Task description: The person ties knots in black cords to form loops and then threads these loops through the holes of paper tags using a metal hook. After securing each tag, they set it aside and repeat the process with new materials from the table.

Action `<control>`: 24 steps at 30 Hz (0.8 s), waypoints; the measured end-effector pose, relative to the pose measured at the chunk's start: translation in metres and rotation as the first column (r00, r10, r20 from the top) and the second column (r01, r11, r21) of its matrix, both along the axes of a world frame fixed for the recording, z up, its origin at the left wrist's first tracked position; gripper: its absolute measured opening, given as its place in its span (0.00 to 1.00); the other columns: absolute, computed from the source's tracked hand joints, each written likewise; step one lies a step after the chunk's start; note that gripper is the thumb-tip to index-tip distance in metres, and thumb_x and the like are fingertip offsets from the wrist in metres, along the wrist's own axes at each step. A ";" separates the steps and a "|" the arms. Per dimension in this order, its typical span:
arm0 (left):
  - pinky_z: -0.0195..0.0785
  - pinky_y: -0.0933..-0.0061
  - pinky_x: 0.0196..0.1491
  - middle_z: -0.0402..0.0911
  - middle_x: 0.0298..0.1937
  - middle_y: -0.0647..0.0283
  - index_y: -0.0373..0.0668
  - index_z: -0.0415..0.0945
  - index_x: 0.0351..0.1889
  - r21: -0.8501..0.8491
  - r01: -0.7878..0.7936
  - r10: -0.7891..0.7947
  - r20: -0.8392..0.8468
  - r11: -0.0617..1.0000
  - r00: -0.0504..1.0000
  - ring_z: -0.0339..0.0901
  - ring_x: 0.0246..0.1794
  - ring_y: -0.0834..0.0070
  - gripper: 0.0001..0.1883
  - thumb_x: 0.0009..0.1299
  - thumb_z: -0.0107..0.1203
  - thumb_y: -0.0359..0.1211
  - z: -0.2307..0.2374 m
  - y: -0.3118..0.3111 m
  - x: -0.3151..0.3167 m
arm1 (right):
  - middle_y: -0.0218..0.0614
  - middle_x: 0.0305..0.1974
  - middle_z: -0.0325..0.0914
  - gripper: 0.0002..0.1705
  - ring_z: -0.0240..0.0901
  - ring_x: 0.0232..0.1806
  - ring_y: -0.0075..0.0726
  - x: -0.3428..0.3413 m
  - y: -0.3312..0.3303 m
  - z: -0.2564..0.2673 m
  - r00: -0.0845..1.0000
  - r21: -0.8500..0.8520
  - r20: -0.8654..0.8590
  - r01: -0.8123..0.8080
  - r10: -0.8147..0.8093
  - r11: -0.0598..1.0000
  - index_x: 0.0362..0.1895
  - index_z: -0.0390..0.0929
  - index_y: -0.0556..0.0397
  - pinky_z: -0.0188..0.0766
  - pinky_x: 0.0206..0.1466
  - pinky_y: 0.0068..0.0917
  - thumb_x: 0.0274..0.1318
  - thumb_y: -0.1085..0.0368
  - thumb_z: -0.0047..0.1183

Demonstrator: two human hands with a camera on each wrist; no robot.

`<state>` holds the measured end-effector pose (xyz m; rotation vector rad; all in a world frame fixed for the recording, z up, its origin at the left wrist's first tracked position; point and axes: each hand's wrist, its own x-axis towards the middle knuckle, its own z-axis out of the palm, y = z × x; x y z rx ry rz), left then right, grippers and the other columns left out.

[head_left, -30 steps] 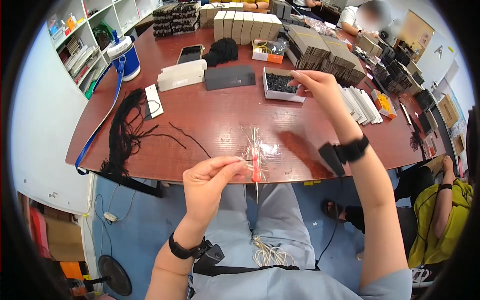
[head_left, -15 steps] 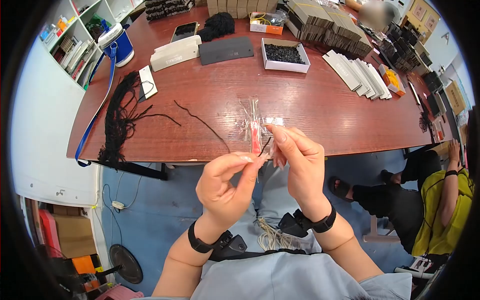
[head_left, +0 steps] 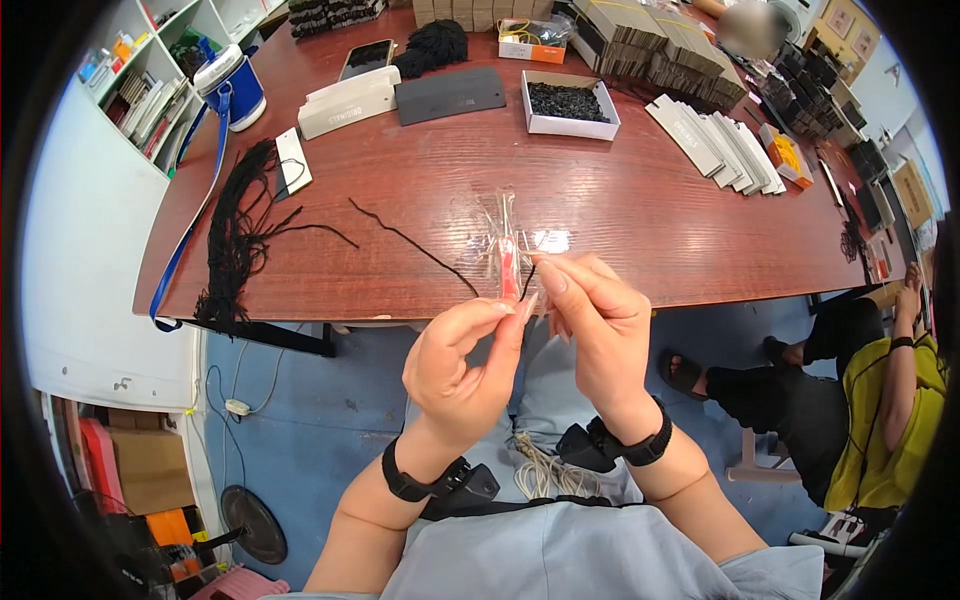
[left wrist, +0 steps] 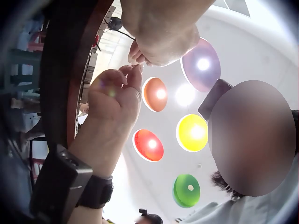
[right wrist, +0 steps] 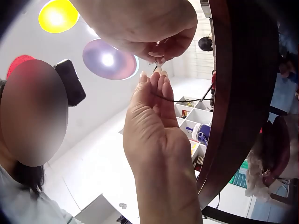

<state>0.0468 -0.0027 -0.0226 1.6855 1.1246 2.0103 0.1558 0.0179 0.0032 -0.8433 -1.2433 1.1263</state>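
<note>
Both hands meet over the table's near edge in the head view. A thin black cord (head_left: pixel 416 240) runs across the wood to my left hand (head_left: pixel 455 375), whose thumb and fingers pinch it. A short length rises from that pinch to the fingertips of my right hand (head_left: pixel 613 325), which pinch near the cord's end. Those fingers partly hide what they grip. In the right wrist view the cord (right wrist: pixel 180 101) trails from the left hand (right wrist: pixel 156 121). Just beyond the hands lies a red-handled tool (head_left: pixel 508 262) with clear plastic around it.
A tangle of black cords (head_left: pixel 235 240) and a white tag (head_left: pixel 293 160) lie at left. Farther back are printed card strips (head_left: pixel 350 105), a dark card (head_left: pixel 450 97), and a white box (head_left: pixel 570 127) of small black pieces. More pale strips (head_left: pixel 715 150) fan out at right.
My right hand has come down from the box of black pieces to meet the left hand. Over the last half second both hands stay together, with the cord between them shifting slightly.
</note>
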 end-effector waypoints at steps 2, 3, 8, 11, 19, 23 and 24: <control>0.68 0.84 0.32 0.75 0.29 0.59 0.33 0.67 0.34 -0.006 -0.016 0.016 0.008 1.000 1.000 0.75 0.29 0.78 0.12 0.52 0.55 0.18 0.001 0.000 0.001 | 0.28 0.25 0.70 0.11 0.59 0.21 0.12 0.000 -0.001 -0.001 0.999 -0.016 -0.022 -0.026 0.026 1.000 0.39 0.75 0.53 0.55 0.20 0.10 0.49 0.68 0.49; 0.68 0.84 0.32 0.75 0.29 0.59 0.33 0.67 0.34 -0.007 -0.018 0.018 0.008 1.000 1.000 0.75 0.29 0.78 0.12 0.52 0.55 0.18 0.002 -0.001 0.001 | 0.28 0.25 0.70 0.11 0.59 0.21 0.12 0.000 -0.001 -0.003 0.996 -0.029 -0.053 -0.068 0.067 0.997 0.39 0.75 0.53 0.55 0.20 0.10 0.49 0.68 0.49; 0.66 0.84 0.34 0.77 0.32 0.57 0.31 0.63 0.40 -0.161 0.229 -0.171 0.309 0.960 0.936 0.74 0.31 0.79 0.15 0.55 0.53 0.19 0.013 -0.003 0.000 | 0.28 0.25 0.70 0.10 0.59 0.20 0.13 0.001 -0.002 -0.004 0.962 -0.113 -0.203 -0.211 0.185 0.971 0.38 0.76 0.53 0.55 0.20 0.10 0.50 0.67 0.48; 0.67 0.82 0.32 0.77 0.32 0.55 0.31 0.62 0.43 -0.231 0.431 -0.252 0.543 0.872 0.801 0.74 0.31 0.77 0.16 0.58 0.51 0.21 0.016 0.000 -0.006 | 0.27 0.23 0.69 0.10 0.59 0.20 0.14 0.003 -0.001 -0.008 0.950 -0.079 -0.204 -0.258 0.238 0.963 0.38 0.76 0.53 0.53 0.19 0.11 0.50 0.66 0.48; 0.62 0.85 0.21 0.74 0.28 0.60 0.33 0.71 0.31 -0.180 0.618 -0.371 0.662 0.765 0.651 0.69 0.20 0.81 0.03 0.58 0.50 0.21 0.009 -0.003 -0.009 | 0.27 0.21 0.66 0.10 0.56 0.19 0.15 0.006 -0.003 -0.009 0.912 -0.111 -0.229 -0.372 0.340 0.922 0.37 0.77 0.54 0.51 0.20 0.11 0.49 0.66 0.49; 0.57 0.87 0.18 0.73 0.29 0.61 0.34 0.71 0.31 -0.107 0.630 -0.391 0.702 0.769 0.596 0.66 0.18 0.84 0.03 0.58 0.50 0.21 0.004 -0.005 -0.011 | 0.28 0.20 0.66 0.11 0.57 0.19 0.16 0.002 -0.005 -0.008 0.976 0.198 0.167 -0.169 0.137 0.966 0.37 0.76 0.56 0.52 0.19 0.12 0.46 0.69 0.50; 0.57 0.87 0.18 0.73 0.29 0.61 0.34 0.71 0.31 -0.109 0.629 -0.389 0.702 0.770 0.597 0.66 0.18 0.84 0.03 0.58 0.50 0.21 0.004 -0.005 -0.012 | 0.27 0.19 0.66 0.11 0.57 0.19 0.16 0.000 -0.006 -0.008 0.975 0.294 0.218 -0.111 0.046 0.949 0.37 0.76 0.57 0.53 0.19 0.13 0.45 0.71 0.51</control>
